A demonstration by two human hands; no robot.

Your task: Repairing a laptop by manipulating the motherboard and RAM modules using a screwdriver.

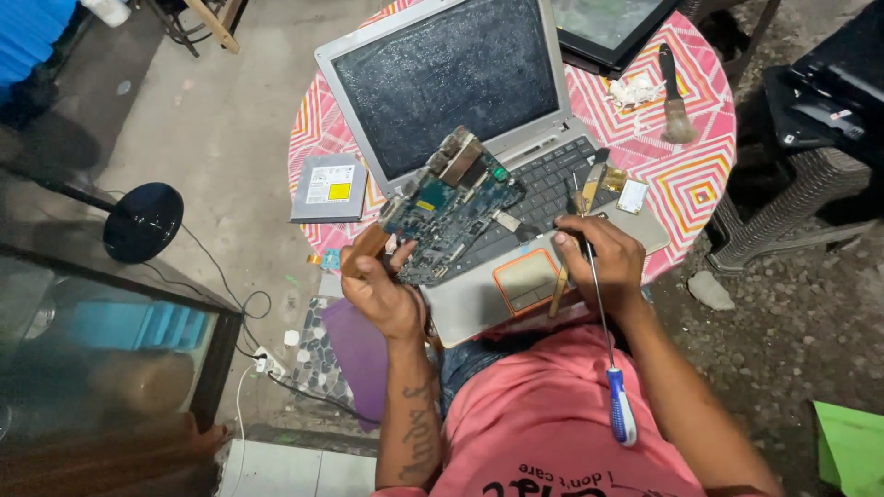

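My left hand [380,291] grips the lower left edge of a blue-green laptop circuit board [448,207] and holds it tilted above an open silver laptop [479,101]. My right hand [600,262] is closed around a long screwdriver [608,350] whose blue and white handle points back toward my body. Its shaft runs up through the fingers toward the keyboard [543,184]. A wooden-handled tool [573,244] lies under this hand on the laptop's palm rest, near the orange-edged touchpad [527,279].
The laptop sits on a small round table with a pink zigzag cloth [691,175]. On it lie an optical drive [330,187], a paintbrush [675,97], a small chip card [633,196] and a second dark screen [608,28]. A glass tank [101,340] and cables stand at left.
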